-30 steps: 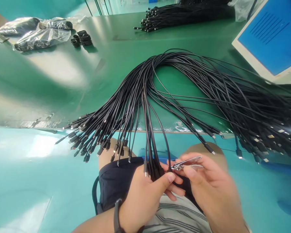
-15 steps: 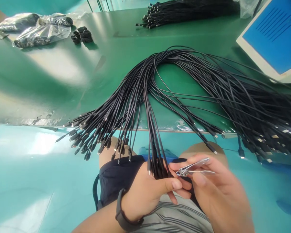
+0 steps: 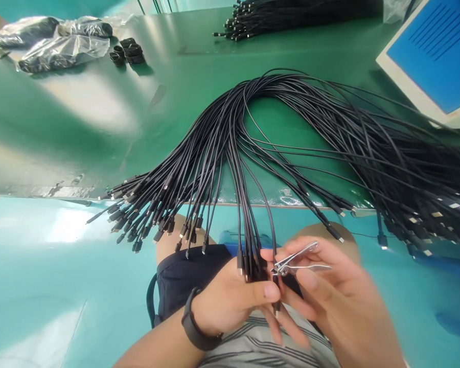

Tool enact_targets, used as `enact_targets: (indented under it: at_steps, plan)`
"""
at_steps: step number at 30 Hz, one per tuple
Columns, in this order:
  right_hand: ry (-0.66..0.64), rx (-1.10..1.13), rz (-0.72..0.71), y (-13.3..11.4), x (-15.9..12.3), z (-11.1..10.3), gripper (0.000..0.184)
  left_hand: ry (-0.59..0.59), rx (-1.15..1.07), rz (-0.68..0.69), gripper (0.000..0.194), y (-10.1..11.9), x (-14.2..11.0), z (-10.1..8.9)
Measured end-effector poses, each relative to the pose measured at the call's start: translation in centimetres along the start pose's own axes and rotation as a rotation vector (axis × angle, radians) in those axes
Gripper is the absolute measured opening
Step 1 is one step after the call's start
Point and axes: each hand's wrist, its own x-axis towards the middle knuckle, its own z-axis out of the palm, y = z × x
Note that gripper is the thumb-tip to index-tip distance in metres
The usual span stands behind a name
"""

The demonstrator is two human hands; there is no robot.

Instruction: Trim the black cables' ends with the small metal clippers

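Observation:
A large bundle of thin black cables (image 3: 230,148) lies looped across the green table, its plug ends fanning over the table edge toward my lap. My left hand (image 3: 233,301) pinches several of these cable ends, and one plug pokes out below my fingers. My right hand (image 3: 339,291) grips a small metal nail clipper (image 3: 293,261) by its lever. The clipper's jaws sit right beside the cable ends in my left hand. The tips of those cables are partly hidden by my fingers.
A second black cable bundle (image 3: 295,15) lies at the far table edge. Plastic bags (image 3: 53,46) and small black coils (image 3: 126,52) sit far left on the green table (image 3: 76,128). A white-framed blue screen (image 3: 433,51) stands at upper right.
My right hand has brought the clipper slightly lower and closer to the cable ends. My left hand's fingers have spread, with the held cables shifted right. The view has tilted slightly.

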Motion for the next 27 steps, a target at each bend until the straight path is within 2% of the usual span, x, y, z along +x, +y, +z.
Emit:
enact_targets:
  at_steps: [2, 5, 8, 12, 19, 24, 27]
  plan:
    - [0.034, 0.014, -0.027, 0.3, -0.1, 0.1, 0.007, 0.118, 0.1, 0.059, 0.036, 0.0, -0.1, 0.7]
    - [0.152, -0.022, -0.117, 1.0, -0.2, 0.1, 0.007, 0.338, 0.151, 0.132, 0.03, 0.0, -0.2, 1.7]
    - [0.212, -0.062, -0.173, 1.4, -0.2, 0.2, 0.006, 0.446, 0.187, 0.177, 0.035, -0.1, -0.2, 2.0]
    - [0.265, -0.139, -0.203, 1.6, -0.2, 0.2, 0.005, 0.459, 0.244, 0.208, 0.031, -0.2, -0.2, 2.0]
    - [0.214, -0.145, -0.175, 1.3, -0.2, 0.2, 0.005, 0.497, 0.251, 0.176, 0.035, 0.0, -0.2, 2.4]
    - [0.34, -0.227, -0.162, 1.3, -0.1, 0.1, 0.006, 0.537, 0.248, 0.136, 0.037, 0.2, -0.2, 2.6]
    - [0.288, -0.181, -0.125, 1.3, 0.1, -0.5, 0.007, 0.549, 0.263, 0.13, 0.036, 0.1, -0.1, 2.5]
